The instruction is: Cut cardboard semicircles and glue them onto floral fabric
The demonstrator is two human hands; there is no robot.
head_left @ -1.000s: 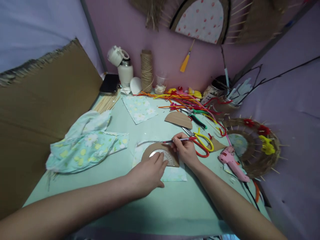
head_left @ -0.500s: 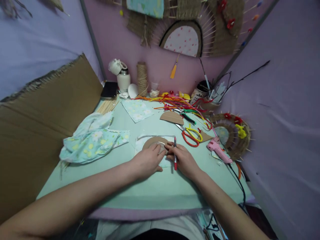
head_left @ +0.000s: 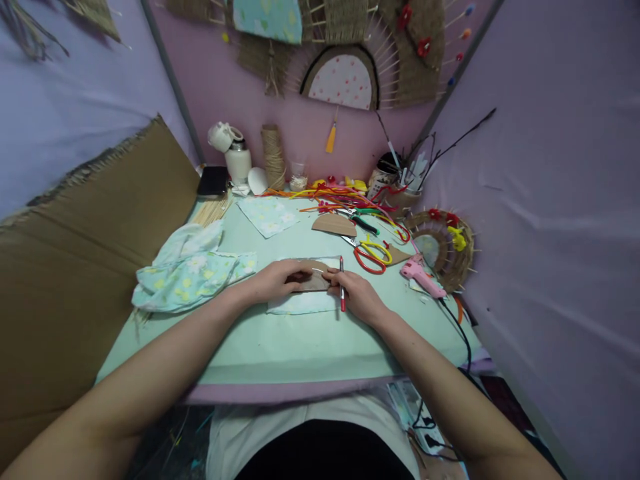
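A brown cardboard arch [head_left: 306,266] with a greyish inner half-circle [head_left: 315,281] lies on a pale piece of cloth [head_left: 305,306] at the middle of the table. My left hand [head_left: 275,281] grips the arch's left end, fingers over the top and thumb at the lower edge. At the right end, my right hand [head_left: 357,293] pinches the cardboard with its fingertips. A red pen [head_left: 343,285] is also held in that hand, roughly upright between the fingers. The fingers cover both ends of the arch.
Left lies crumpled floral cloth [head_left: 195,277] beside a tall cardboard sheet [head_left: 100,267]. Rightward are scissors [head_left: 371,257], a cardboard half-disc [head_left: 334,225], pliers [head_left: 365,223] and a pink glue gun [head_left: 423,277] with its cord. Twine [head_left: 273,157] and a jar [head_left: 239,163] stand behind.
My left hand has shifted from lying flat over the inner half-circle to gripping the arch's left end. My right hand keeps the pen at the right end. The camera view has shifted.
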